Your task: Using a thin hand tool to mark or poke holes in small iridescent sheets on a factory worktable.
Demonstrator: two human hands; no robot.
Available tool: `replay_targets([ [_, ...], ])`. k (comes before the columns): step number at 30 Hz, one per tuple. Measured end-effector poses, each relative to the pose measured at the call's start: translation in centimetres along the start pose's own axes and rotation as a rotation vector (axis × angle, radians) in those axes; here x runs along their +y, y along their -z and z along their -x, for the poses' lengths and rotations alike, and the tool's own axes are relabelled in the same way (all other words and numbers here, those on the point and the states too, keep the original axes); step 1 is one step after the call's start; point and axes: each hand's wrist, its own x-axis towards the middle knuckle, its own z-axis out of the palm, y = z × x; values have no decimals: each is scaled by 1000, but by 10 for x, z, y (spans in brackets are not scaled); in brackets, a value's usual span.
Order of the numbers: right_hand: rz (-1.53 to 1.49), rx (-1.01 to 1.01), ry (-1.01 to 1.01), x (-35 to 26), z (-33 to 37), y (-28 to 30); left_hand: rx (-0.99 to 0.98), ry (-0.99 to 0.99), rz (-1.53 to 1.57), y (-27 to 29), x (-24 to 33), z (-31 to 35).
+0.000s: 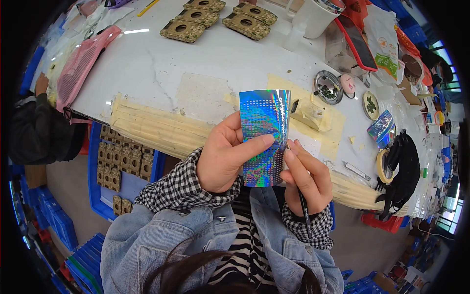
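Observation:
My left hand point(218, 154) is closed on a shiny holographic sticker sheet point(262, 115), thumb lying across its front. The sheet stands nearly upright over the table's front edge, with rows of small pale labels on it. My right hand point(311, 179) grips a slim dark pen-like tool point(305, 208), whose lower end points down toward my sleeve. Its fingertips are at the sheet's right edge; whether they pinch the sheet or the tool's tip, I cannot tell. Just behind the sheet is a small block wrapped in cream tape point(313, 115).
Camouflage-patterned cases point(182, 31) lie at the back; more fill a blue tray point(100, 198) at lower left. To the right are a metal dish point(328, 88), a tape roll point(385, 166), a black glove point(405, 164) and a red-edged phone point(356, 43). Another person's sleeve point(36, 125) shows at left.

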Motion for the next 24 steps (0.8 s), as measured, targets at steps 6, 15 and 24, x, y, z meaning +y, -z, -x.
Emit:
replay_targets([
  [6, -94, 62, -84, 4, 7, 8, 33, -21, -18, 1, 3, -1],
  [15, 333, -62, -89, 34, 38, 16, 104, -155, -34, 20, 16, -4],
  [24, 434, -163, -62, 36, 37, 14, 113, -155, -40, 19, 17, -2],
])
